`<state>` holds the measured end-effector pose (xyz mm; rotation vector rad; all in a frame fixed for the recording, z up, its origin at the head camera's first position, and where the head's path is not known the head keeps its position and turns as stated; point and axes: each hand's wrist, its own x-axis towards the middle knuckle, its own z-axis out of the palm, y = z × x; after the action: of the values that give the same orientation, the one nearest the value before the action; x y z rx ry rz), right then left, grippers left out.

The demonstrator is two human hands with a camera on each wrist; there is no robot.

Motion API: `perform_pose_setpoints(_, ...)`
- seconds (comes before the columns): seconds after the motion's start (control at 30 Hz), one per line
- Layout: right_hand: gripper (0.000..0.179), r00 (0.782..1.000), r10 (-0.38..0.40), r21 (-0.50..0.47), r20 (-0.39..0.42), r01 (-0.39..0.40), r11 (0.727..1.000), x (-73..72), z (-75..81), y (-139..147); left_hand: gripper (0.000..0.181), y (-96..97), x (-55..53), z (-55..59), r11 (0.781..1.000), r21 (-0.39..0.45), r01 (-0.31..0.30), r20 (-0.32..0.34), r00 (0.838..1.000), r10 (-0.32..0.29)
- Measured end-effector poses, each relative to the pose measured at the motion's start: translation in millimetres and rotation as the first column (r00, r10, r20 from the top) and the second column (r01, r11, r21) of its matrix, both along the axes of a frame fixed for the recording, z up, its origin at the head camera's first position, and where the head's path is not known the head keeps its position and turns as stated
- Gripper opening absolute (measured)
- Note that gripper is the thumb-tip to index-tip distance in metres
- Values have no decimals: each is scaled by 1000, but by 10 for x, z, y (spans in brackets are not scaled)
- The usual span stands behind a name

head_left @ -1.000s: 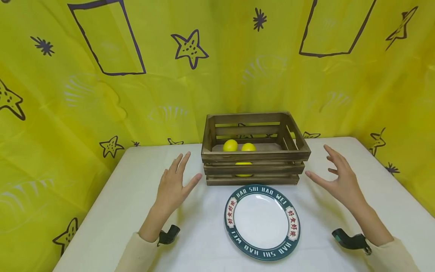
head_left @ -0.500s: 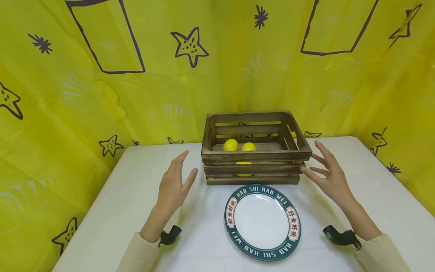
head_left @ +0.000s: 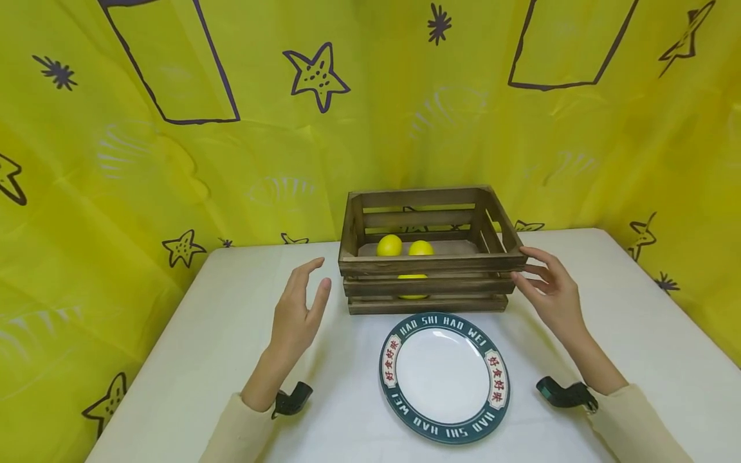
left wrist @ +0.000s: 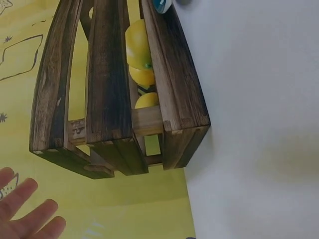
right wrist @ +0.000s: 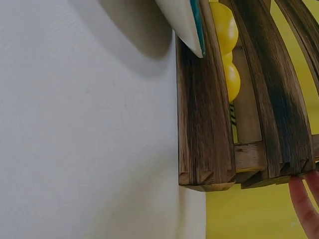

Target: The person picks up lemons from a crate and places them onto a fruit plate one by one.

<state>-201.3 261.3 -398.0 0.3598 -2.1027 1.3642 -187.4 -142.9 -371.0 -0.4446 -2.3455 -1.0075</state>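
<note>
A dark-brown slatted wooden crate [head_left: 431, 265] stands at the back of the table, with yellow lemons [head_left: 390, 245] inside. My right hand [head_left: 552, 299] is at its right end: fingertips touch the upper slat, and the thumb is by the front corner. In the right wrist view, those fingers [right wrist: 301, 204] meet the end of a slat. To the left of the crate, my left hand [head_left: 294, 315] hovers, apart from it, fingers loosely bent and holding nothing. In the left wrist view its fingers [left wrist: 32, 219] are spread beyond the crate's end.
A white plate [head_left: 442, 376] with a dark green lettered rim lies in front of the crate. A white cloth covers the table [head_left: 214, 334]. Behind hangs a yellow curtain [head_left: 382, 141] with starfish drawings, close to the table's back edge.
My right hand has moved left until its fingertips reach the crate's right end. The left hand has turned a little, its fingers bending slightly more. Crate and plate have stayed in place.
</note>
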Motion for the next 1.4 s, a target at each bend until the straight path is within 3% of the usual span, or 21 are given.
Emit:
perform_pose_setpoints(0.13, 64, 1000, 10, -22, -21, -10, 1000, 2, -38, -7, 34, 41, -44, 46, 998, 49, 44, -43, 998, -42)
perform_pose_setpoints(0.27, 70, 997, 40, -29, -61, -42, 999, -4, -56, -8, 30, 94, -100, 110, 993, 78, 90, -126, 989, -80)
perform_pose_setpoints(0.4, 70, 993, 73, -38, -89, -76, 996, -26, -64, -8, 30, 153, -141, 165, 990, 72, 124, -164, 980, -111)
perform_pose_setpoints(0.67, 69, 991, 73, -6, -112, -75, 997, -39, -70, -3, 32, 247, -235, 258, 985, 23, 171, -116, 979, -167)
perform_pose_setpoints(0.93, 69, 991, 63, 28, -120, -60, 998, -44, -74, 7, 33, 325, -332, 350, 971, 84, 222, -92, 973, -214)
perform_pose_setpoints(1.03, 68, 990, 68, 32, -128, -64, 997, -44, -74, 13, 36, 349, -372, 367, 973, 67, 221, -67, 974, -217)
perform_pose_setpoints(1.27, 68, 985, 86, 30, -149, -82, 996, -61, -92, 32, 37, 406, -495, 428, 961, 28, 275, -36, 961, -274)
perform_pose_setpoints(1.4, 67, 985, 88, 36, -147, -84, 996, -68, -99, 29, 38, 435, -556, 458, 956, 40, 289, 22, 957, -290)
